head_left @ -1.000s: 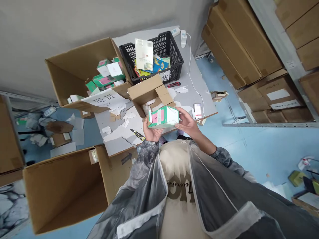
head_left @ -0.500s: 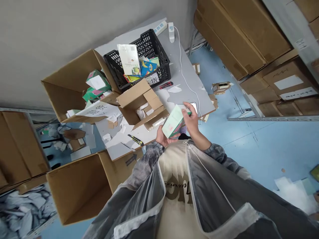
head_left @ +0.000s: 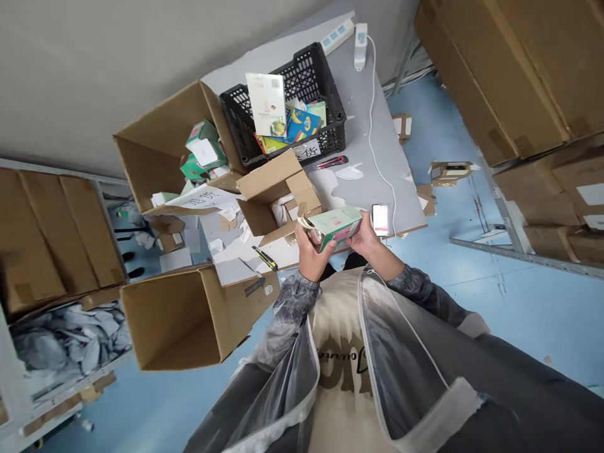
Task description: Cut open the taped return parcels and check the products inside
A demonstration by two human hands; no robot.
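Well to the left of the black crate, brown cartons stand on a shelf. Left of the crate and nearer the wearer sits an open carton, a dark arrow printed on its side. Just left of the crate, a large box holds green packs; its paper sign reads "退货". On the crate's near side lie a yellow cutter and a small carton. The crate carries books, their print too small to read, and a white label where "货" shows. Beyond the small carton, on that same near side, the green box is held above the bench edge: the left hand curls its fingers around the box's left end, thumb on the near face, and the right hand grips the right end, fingers partly hidden. Its pink panel's lettering is unreadable. Right of the crate and nearer the wearer lies a lit phone, its text illegible.
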